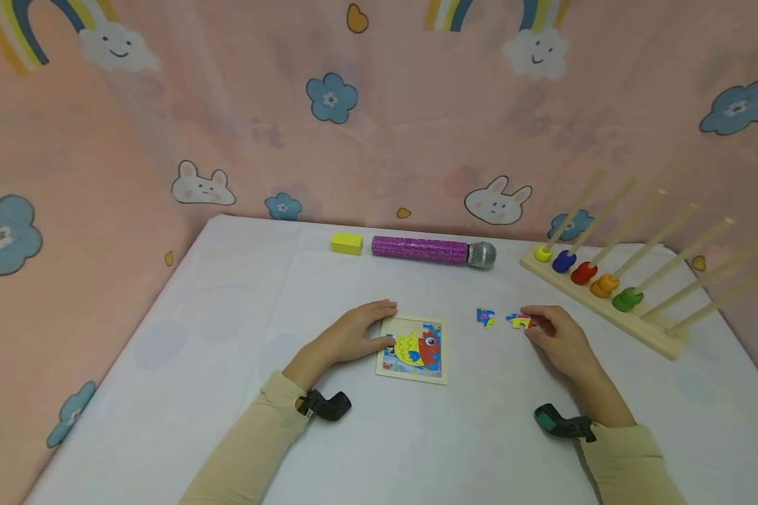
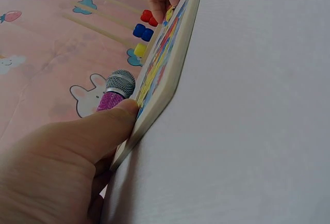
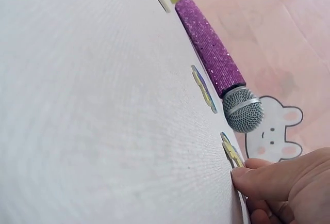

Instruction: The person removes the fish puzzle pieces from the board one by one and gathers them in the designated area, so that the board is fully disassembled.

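Observation:
My left hand (image 1: 352,335) holds the left side of a square wooden fish puzzle board (image 1: 410,377), its thumb over the near left edge. The left wrist view has that thumb (image 2: 111,126) lying on the board's rim (image 2: 172,74); the other fingers are mostly hidden behind it. To the right, my right hand (image 1: 562,340) pinches a small yellow, red and blue puzzle piece (image 1: 519,320) between thumb and forefinger, low at the white tabletop. Another puzzle piece (image 1: 486,318), blue and yellow, lies flat between the board and that hand.
Behind the board lie a yellow block (image 1: 347,243) and a glittery purple microphone (image 1: 420,250). A wooden peg stand (image 1: 653,330) with coloured beads stands at the right, just beyond my right hand. A pink printed cloth (image 1: 259,105) hangs along the back.

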`<state>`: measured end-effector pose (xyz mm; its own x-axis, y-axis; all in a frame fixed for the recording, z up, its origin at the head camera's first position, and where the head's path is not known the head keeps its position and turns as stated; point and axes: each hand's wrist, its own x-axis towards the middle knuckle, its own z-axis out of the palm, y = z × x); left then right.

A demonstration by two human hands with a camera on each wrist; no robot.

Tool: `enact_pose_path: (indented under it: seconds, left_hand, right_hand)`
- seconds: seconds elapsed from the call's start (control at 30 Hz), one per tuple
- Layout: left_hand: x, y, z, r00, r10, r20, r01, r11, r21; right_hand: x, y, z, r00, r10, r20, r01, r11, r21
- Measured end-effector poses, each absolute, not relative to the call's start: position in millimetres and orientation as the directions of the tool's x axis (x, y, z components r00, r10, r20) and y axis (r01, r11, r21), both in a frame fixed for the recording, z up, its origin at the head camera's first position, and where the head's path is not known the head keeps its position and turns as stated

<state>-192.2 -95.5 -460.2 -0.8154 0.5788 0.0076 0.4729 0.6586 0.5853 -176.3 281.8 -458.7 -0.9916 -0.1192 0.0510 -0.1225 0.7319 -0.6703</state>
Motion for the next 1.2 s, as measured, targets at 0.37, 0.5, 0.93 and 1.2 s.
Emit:
enact_pose_path:
  seconds: [0.37, 0.5, 0.93, 1.2]
  left_hand:
    - [-192, -96, -459, -0.816, 0.577, 0.019, 0.474, 0.652, 0.592]
    - [-192, -96, -460, -0.817, 0.576, 0.020, 0.475, 0.654, 0.589]
    - [-192, -96, -462, -0.818, 0.574, 0.008, 0.466, 0.656, 0.593]
    - [-193, -96, -463, -0.816, 0.578, 0.022, 0.479, 0.653, 0.587]
  right_hand:
    - [-177, 280, -458, -0.995, -0.101, 0.025, -0.091, 0.726, -0.682]
    - [-177, 279, -457, -0.997, -0.079, 0.022, -0.073, 0.718, -0.692]
    - [-173, 279, -456, -0.997, -0.050, 0.054, -0.074, 0.722, -0.688]
    - [-169, 271, -444, -0.995, -0.086, 0.050, -0.096, 0.711, -0.697]
